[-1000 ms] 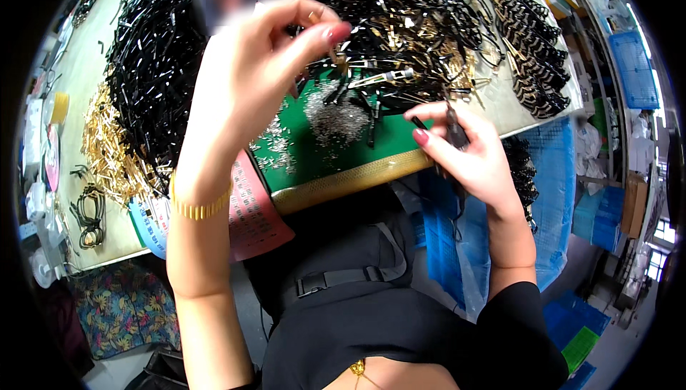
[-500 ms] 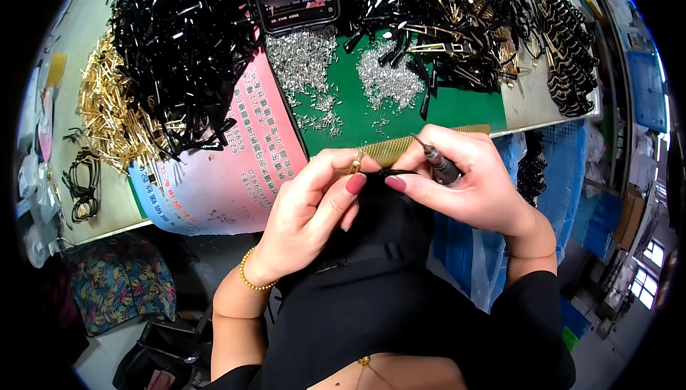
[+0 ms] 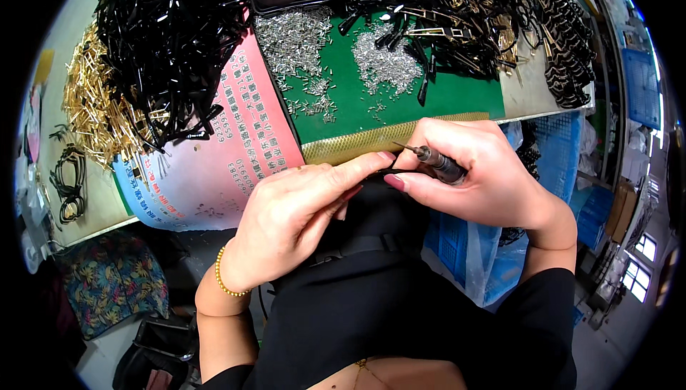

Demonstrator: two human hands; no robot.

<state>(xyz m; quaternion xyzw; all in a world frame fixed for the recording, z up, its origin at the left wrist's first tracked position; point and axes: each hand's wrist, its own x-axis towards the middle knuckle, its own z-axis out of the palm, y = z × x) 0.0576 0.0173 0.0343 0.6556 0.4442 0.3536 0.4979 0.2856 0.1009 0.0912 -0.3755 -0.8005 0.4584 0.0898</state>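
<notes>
Head view: your right hand [image 3: 486,179] grips a small screwdriver [image 3: 437,163], its long axis running from upper left to lower right and its tip pointing left toward your left hand [image 3: 300,211]. Your left fingertips [image 3: 371,165] pinch a thin black part [image 3: 382,173], hard to make out, just below the green mat [image 3: 457,93], at the table edge. Both hands nearly touch.

Slim dark screwdriver [image 3: 437,163], tip on small black part [image 3: 386,170], near table edge.
</notes>
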